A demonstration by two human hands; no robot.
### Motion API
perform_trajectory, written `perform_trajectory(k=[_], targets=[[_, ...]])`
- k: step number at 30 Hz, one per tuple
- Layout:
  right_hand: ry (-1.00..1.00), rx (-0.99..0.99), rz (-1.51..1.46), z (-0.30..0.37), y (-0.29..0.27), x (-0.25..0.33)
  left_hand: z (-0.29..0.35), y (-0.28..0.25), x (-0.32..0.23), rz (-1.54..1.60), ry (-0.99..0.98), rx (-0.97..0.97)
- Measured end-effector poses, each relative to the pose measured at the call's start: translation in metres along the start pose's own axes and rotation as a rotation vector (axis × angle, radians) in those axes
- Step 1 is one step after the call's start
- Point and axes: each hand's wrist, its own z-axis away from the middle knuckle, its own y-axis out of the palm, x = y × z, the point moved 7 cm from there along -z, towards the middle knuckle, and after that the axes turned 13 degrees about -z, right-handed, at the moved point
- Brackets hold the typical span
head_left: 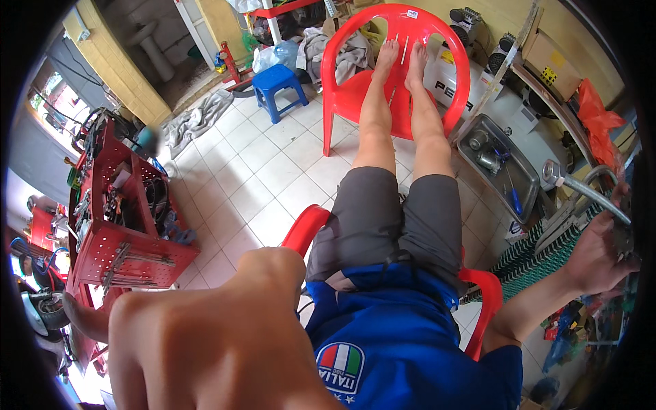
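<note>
My left hand (205, 335) is raised very close in the lower left, blurred, with its back and knuckles showing. One finger points left; the others are hidden, and I cannot see anything held. My right hand (601, 253) is out at the right rim, its fingers curled where a silvery flexible hose (591, 196) with a metal nut on its end comes down to it. The far part of that hand is dark and partly cut off. My bare legs (377, 126) stretch forward, feet resting on a red plastic chair (335, 68) in front.
I sit in a red armchair (482, 301). To the left stands a red tool cart (137, 256) full of tools; a blue stool (277, 80) is ahead. A metal sink basin (502, 179) with parts and a blue-handled screwdriver (515, 198) lies right. A grey cloth (198, 119) covers floor tiles.
</note>
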Motion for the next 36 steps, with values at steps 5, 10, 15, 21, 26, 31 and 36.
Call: perform_trajectory(k=[5,10,15,21,26,31,36], targets=[[0.019,-0.011,0.000,-0.002,-0.001,-0.001,0.005,0.003,-0.002,-0.020,0.071,0.036],[0.026,-0.028,0.003,-0.002,-0.002,-0.004,0.007,0.002,-0.005,-0.047,0.124,0.049],[0.045,-0.033,-0.007,-0.003,-0.004,-0.008,0.009,0.003,-0.006,-0.109,0.165,0.036],[0.047,-0.060,-0.010,-0.003,-0.005,-0.007,0.012,-0.002,-0.005,0.010,0.303,0.046],[0.060,-0.059,-0.027,-0.006,-0.011,-0.001,0.015,-0.010,-0.039,0.153,0.197,0.004],[0.092,0.080,-0.211,0.013,0.012,-0.025,-0.021,-0.045,0.004,-0.443,0.248,-0.212],[0.105,0.017,0.101,0.017,0.022,-0.045,-0.024,-0.078,0.051,-1.236,0.138,-0.107]])
